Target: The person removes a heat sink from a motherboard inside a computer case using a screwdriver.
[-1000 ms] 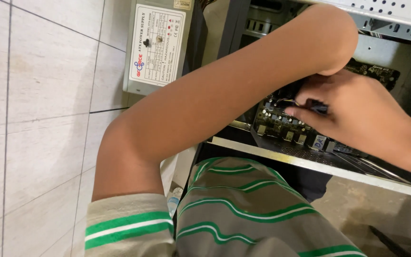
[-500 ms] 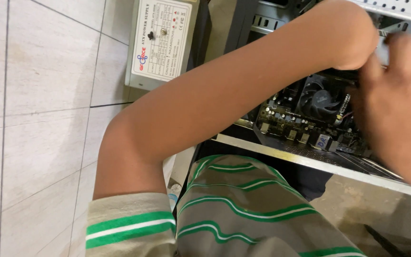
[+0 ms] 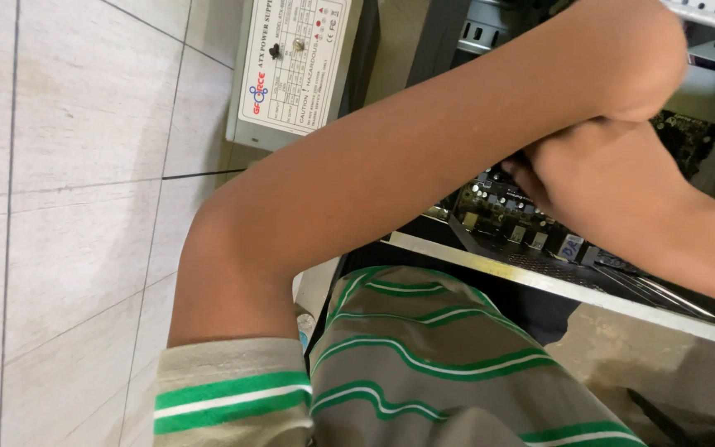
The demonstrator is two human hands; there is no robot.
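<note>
My left arm crosses the view from the lower left to the upper right. My left hand [image 3: 635,58] is bent at the wrist inside an open computer case [image 3: 539,281], and its fingers are hidden. My right hand [image 3: 597,178] comes in from the right and lies just under the left wrist. It is pressed down over the dark motherboard [image 3: 498,207] with its fingertips out of sight. What either hand holds cannot be seen.
A grey power supply box [image 3: 291,66] with a white label lies on the tiled floor [image 3: 68,165] left of the case. My green-striped shirt [image 3: 424,356] fills the bottom. The case's metal edge runs along the near side of the motherboard.
Half a second ago my right hand was lifted up and to the right with its fingers spread. It has come back down onto the motherboard, under my left wrist.
</note>
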